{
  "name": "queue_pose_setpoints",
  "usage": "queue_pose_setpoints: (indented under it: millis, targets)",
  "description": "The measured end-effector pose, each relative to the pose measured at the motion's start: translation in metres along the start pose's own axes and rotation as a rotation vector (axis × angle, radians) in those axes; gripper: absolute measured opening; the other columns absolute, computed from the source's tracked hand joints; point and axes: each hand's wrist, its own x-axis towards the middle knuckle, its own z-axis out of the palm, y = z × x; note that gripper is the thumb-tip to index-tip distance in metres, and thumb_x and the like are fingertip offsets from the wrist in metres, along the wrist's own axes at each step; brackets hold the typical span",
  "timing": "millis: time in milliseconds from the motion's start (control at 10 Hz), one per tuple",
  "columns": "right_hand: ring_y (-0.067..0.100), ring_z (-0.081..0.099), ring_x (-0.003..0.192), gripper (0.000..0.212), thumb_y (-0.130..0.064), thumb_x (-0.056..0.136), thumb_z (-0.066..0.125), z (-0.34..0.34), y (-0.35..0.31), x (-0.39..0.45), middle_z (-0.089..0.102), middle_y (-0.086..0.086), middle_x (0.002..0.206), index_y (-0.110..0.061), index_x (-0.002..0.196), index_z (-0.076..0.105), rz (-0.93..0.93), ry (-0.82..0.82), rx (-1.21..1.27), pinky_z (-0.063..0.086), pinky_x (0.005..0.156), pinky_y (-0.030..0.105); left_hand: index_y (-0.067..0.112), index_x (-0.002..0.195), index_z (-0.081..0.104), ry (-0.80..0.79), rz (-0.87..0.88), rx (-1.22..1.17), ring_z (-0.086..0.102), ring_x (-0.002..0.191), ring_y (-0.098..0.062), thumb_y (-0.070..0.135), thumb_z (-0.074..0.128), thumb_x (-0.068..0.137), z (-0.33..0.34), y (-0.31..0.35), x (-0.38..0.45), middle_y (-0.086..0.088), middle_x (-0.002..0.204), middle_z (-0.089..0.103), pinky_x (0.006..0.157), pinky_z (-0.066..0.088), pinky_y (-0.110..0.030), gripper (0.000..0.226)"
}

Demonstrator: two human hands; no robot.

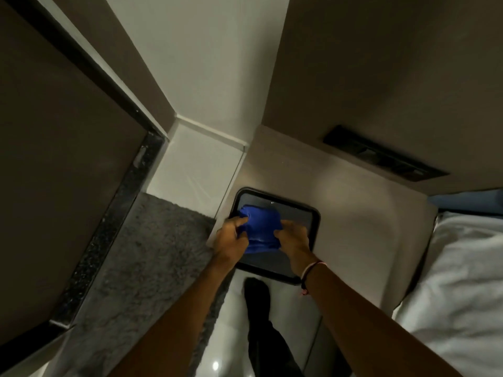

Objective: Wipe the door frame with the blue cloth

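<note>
A bunched blue cloth [260,227] lies over a dark tray [314,221] on a low pale surface in the middle of the head view. My left hand [231,236] grips the cloth's left side. My right hand [295,238], with bands on the wrist, grips its right side. Both hands hold the cloth between them just above the tray. At the left stands a brown door [54,159] with a dark frame strip [109,221] running down its edge, well apart from the cloth.
A grey shaggy mat [141,268] lies on the floor left of my arms. A white wall [201,77] rises behind the tray. A bed with white bedding [462,281] is at the right. A dark wall panel [381,156] sits above the pale surface. My dark trouser leg [261,317] shows below.
</note>
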Motion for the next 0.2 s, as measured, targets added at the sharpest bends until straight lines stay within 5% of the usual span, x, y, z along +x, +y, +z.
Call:
queue_pose_setpoints:
  millis: [100,200]
  targets:
    - [0.039,0.062,0.126,0.044,-0.006,0.093,0.058,0.001,0.002,-0.018,0.066,0.019,0.133,-0.008,0.137,0.06,-0.11,0.006,-0.162,0.053,0.107,0.046,0.003,0.147,0.051,0.004,0.114,0.127,0.047,0.144,-0.031,-0.003,0.052,0.099,-0.01,0.003,-0.008,-0.018,0.156,0.049,0.123,0.038,-0.047,0.048]
    - [0.037,0.038,0.149,0.061,-0.019,0.099,0.057,0.0,-0.004,-0.04,0.041,0.016,0.16,-0.014,0.156,0.036,-0.215,0.04,-0.327,0.036,0.12,0.048,0.009,0.152,0.046,0.066,0.174,0.257,0.038,0.151,-0.029,0.009,0.05,0.103,-0.022,0.014,-0.017,-0.015,0.162,0.041,0.127,0.031,-0.047,0.05]
